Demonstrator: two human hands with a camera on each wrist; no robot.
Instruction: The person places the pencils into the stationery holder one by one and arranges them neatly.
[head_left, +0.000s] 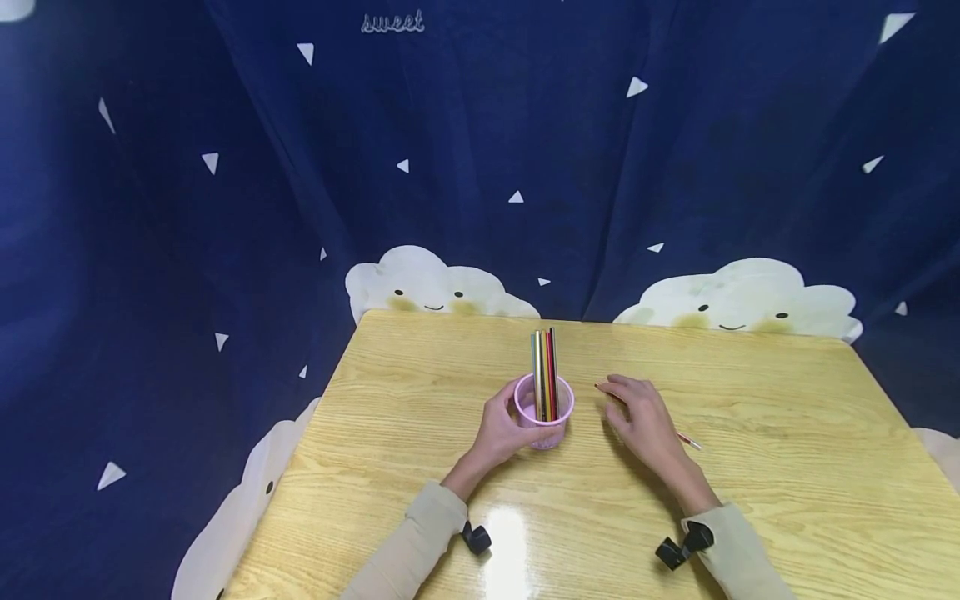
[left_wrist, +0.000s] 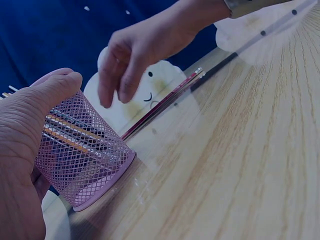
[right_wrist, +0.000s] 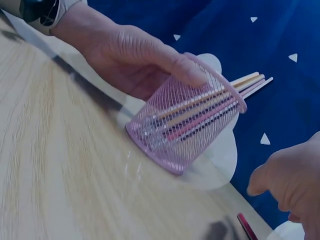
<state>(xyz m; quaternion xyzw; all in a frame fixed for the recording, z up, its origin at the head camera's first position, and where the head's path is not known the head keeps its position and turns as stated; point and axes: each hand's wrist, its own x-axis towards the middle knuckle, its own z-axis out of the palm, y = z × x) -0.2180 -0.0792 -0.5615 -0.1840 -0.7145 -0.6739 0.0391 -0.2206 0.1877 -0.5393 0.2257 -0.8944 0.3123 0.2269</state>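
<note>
My left hand (head_left: 504, 429) grips a pink mesh pen cup (head_left: 546, 437) from its left side, fingers and thumb curled round the wall. Several pencils (head_left: 545, 358) stand in the cup and stick out above its rim, blue, white, yellow, red and black among them. To the right of the cup, my right hand (head_left: 643, 421) hovers just over a red pencil (head_left: 688, 441) that lies on the table. In the left wrist view this pencil (left_wrist: 170, 96) shows a pale end, and the loosely bent fingers (left_wrist: 131, 80) hang apart from it, holding nothing.
The light wooden table (head_left: 420, 392) carries all of this. Behind it hangs a dark blue curtain (head_left: 465, 125) with white triangles and smiling clouds. A black wrist camera (head_left: 476, 539) sits at the left cuff, another black camera (head_left: 684, 546) at the right.
</note>
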